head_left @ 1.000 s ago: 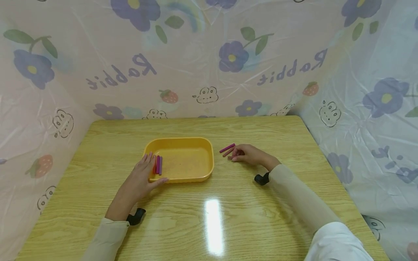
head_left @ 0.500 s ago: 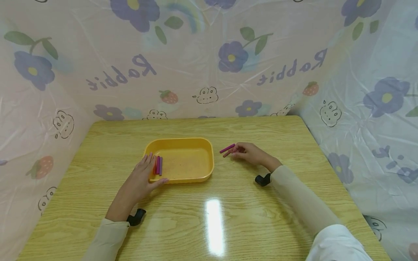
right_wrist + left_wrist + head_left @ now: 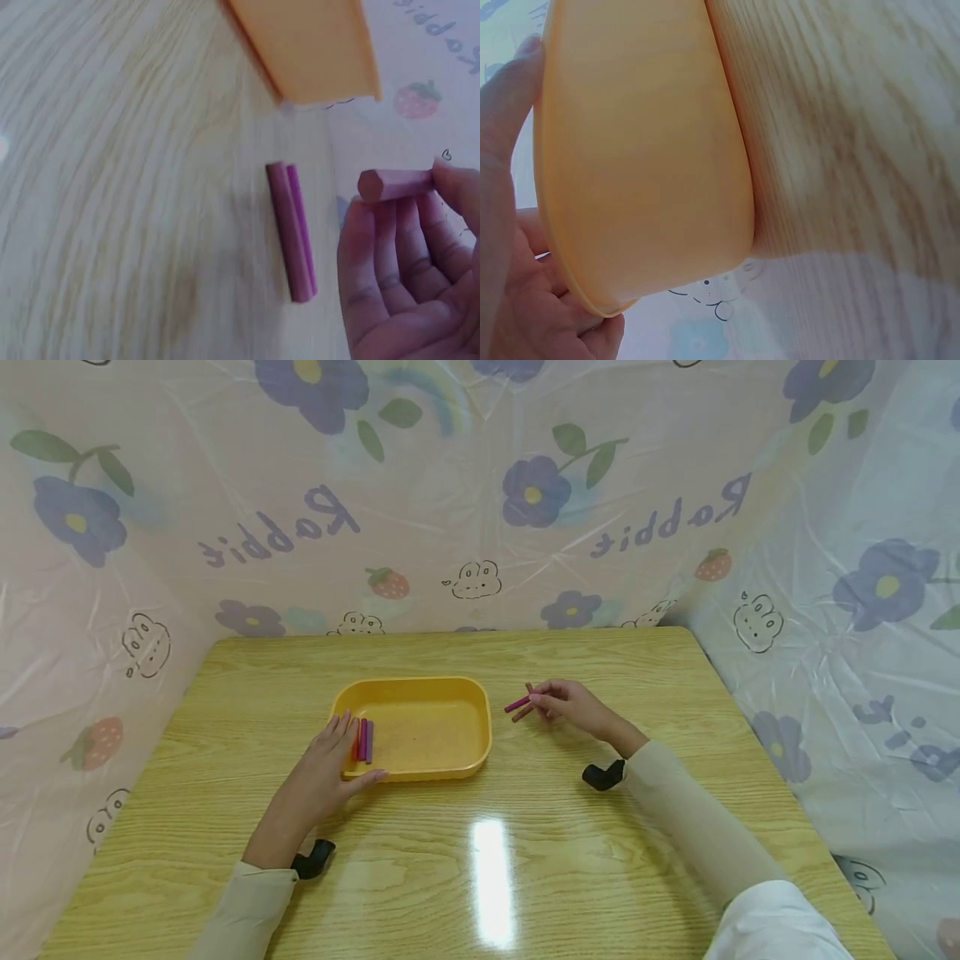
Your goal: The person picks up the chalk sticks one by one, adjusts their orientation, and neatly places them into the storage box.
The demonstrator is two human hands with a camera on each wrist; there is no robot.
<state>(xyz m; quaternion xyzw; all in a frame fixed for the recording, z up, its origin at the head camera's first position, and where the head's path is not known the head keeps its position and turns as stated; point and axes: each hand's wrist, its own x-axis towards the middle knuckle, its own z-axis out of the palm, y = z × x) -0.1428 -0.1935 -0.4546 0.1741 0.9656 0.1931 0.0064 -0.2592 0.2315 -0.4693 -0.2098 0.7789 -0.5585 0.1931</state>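
Note:
A yellow plastic tray [image 3: 420, 739] stands left of centre on the table. My left hand [image 3: 322, 768] holds its near left corner, fingers hooked over the left rim and thumb along the front rim. Several red to purple crayons [image 3: 365, 741] lie side by side inside, by those fingers. My right hand [image 3: 573, 702] pinches a brownish-red hexagonal crayon [image 3: 397, 184] between thumb and fingertips, raised above the table. Below it lie another brownish-red crayon [image 3: 289, 232] and a magenta crayon [image 3: 516, 704], close together in the right wrist view.
The wood-grain table [image 3: 420, 877] has a bright light reflection near its front. A patterned plastic sheet [image 3: 480, 485] hangs behind and on both sides. Black wrist mounts [image 3: 313, 858] sit at both wrists.
My right hand has picked up a brownish-red crayon from the table, lifted it slightly away from me and tilted it upright. The left hand and the tray have stayed put.

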